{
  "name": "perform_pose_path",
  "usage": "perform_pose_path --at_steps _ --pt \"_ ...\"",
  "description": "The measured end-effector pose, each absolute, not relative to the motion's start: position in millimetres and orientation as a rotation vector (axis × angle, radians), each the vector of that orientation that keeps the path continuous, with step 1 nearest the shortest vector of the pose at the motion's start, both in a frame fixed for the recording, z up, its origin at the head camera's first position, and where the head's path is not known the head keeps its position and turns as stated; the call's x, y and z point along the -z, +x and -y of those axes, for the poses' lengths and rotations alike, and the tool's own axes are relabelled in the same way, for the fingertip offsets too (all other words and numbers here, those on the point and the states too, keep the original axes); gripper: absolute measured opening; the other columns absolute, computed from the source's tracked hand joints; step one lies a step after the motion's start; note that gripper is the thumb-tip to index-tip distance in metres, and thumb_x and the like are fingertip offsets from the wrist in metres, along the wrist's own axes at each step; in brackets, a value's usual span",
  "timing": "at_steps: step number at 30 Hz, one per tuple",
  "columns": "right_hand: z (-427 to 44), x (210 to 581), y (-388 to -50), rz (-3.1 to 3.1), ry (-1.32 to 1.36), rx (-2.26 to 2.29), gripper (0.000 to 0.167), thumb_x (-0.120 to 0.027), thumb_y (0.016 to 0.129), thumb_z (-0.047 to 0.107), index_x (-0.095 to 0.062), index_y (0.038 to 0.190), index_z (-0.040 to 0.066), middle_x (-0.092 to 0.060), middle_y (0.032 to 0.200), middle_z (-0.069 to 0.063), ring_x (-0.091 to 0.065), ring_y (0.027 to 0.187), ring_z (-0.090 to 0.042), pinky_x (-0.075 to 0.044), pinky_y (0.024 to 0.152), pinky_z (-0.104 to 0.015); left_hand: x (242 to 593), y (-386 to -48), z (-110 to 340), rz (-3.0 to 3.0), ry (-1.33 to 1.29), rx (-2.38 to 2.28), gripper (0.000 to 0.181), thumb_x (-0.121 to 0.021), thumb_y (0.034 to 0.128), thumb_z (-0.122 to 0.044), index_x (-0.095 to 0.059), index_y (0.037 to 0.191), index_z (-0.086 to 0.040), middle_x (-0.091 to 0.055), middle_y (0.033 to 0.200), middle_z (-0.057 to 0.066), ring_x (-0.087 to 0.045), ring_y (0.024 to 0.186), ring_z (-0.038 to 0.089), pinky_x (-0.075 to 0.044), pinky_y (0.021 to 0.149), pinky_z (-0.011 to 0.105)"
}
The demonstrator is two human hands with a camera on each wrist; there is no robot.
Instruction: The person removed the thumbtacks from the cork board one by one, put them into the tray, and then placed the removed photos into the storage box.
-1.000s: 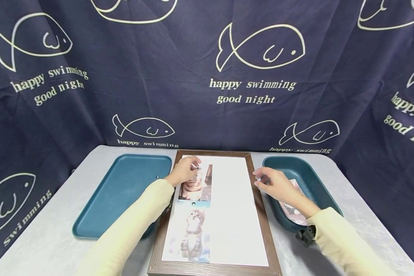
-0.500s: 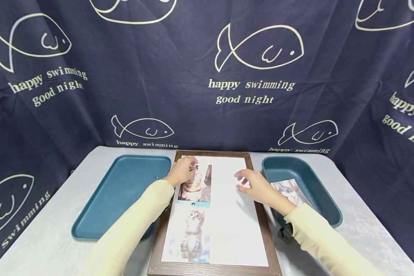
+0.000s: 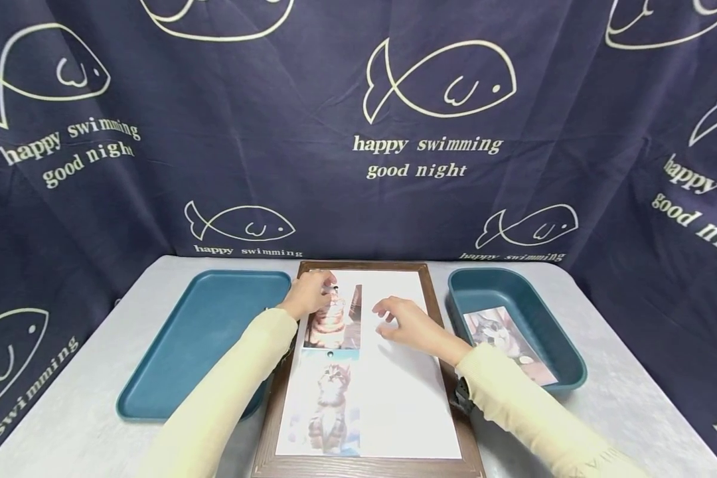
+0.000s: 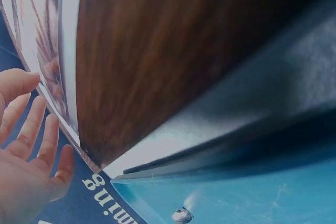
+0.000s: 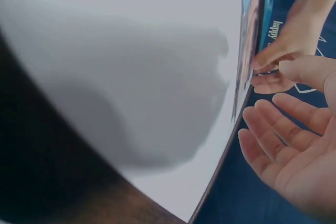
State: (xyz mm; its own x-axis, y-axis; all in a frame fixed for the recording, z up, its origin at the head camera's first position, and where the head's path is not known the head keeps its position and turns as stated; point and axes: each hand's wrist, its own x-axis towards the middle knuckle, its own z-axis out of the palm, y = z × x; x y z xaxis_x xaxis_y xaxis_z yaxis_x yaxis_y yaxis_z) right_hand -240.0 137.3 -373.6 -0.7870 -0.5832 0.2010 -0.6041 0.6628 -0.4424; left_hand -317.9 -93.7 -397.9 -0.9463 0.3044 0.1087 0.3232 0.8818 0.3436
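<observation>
My left hand [image 3: 309, 292] is at the top of the upper cat photo [image 3: 331, 328], its fingertips around a small dark-silver pin [image 3: 335, 287]. It appears to pinch the pin; the left wrist view hides the contact. Below lies a second cat photo [image 3: 330, 405] with a similar silver pin [image 3: 330, 354] at its top edge. Both photos lie down the left side of a white board [image 3: 406, 398] with a brown frame [image 3: 431, 292]. My right hand [image 3: 415, 322] hovers over the board's right half, fingers loosely bent, nothing visible between them.
A flat teal tray [image 3: 215, 332] lies left of the board, with a silver pin [image 4: 182, 215] on it in the left wrist view. On the right stands a deeper teal bin [image 3: 552, 325] holding another cat photo [image 3: 504, 338]. A dark fish-print curtain [image 3: 334, 166] hangs behind the table.
My right hand has moved left from the bin's edge over the white board toward the upper photo, uncovering the photo in the bin. My left hand stays at the upper photo's top.
</observation>
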Motion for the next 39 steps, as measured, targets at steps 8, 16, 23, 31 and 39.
perform_pose_path --at_steps 8,16,23,31,39 --pt "-123 380 -249 2.786 1.097 -0.776 0.03 -0.066 0.077 0.008 -0.059 0.105 -0.001 -0.063 0.096 -0.012 -0.062 0.084 -0.025 -0.049 0.075 -0.029 396 -321 92 2.999 -0.59 0.576 0.029 -0.067 0.0777 -0.012 -0.061 0.106 -0.013 -0.063 0.102 0.003 -0.058 0.098 0.024 -0.04 0.084 0.049" --pt "-108 385 -254 2.787 1.177 -0.81 0.031 -0.066 0.076 0.006 -0.06 0.105 -0.003 -0.063 0.102 -0.015 -0.061 0.091 -0.027 -0.048 0.079 -0.032 395 -325 91 3.011 -0.661 0.517 0.03 -0.068 0.0773 -0.013 -0.06 0.107 -0.014 -0.062 0.103 0.002 -0.057 0.1 0.023 -0.04 0.085 0.046" --pt "-101 390 -257 2.777 1.211 -0.843 0.03 -0.069 0.077 0.01 -0.06 0.102 -0.002 -0.062 0.101 -0.012 -0.06 0.093 -0.026 -0.047 0.084 -0.035 392 -327 90 3.023 -0.707 0.5 0.03 -0.068 0.0778 -0.013 -0.06 0.107 -0.014 -0.063 0.103 0.002 -0.057 0.099 0.024 -0.039 0.087 0.048" --pt "-96 395 -260 2.783 1.231 -0.775 0.03 -0.069 0.077 0.011 -0.061 0.103 0.0 -0.062 0.101 -0.011 -0.058 0.095 -0.024 -0.045 0.087 -0.035 393 -332 92 3.025 -0.773 0.499 0.031 -0.067 0.0781 -0.011 -0.06 0.108 -0.013 -0.064 0.103 0.003 -0.058 0.097 0.023 -0.039 0.084 0.048" --pt "-96 400 -259 2.855 1.185 -0.74 0.027 -0.069 0.078 0.014 -0.063 0.102 0.003 -0.059 0.103 -0.008 -0.053 0.096 -0.022 -0.041 0.087 -0.037 393 -336 91 3.012 -0.822 0.48 0.029 -0.066 0.0777 -0.01 -0.061 0.106 -0.012 -0.065 0.1 0.003 -0.058 0.097 0.023 -0.04 0.085 0.047"
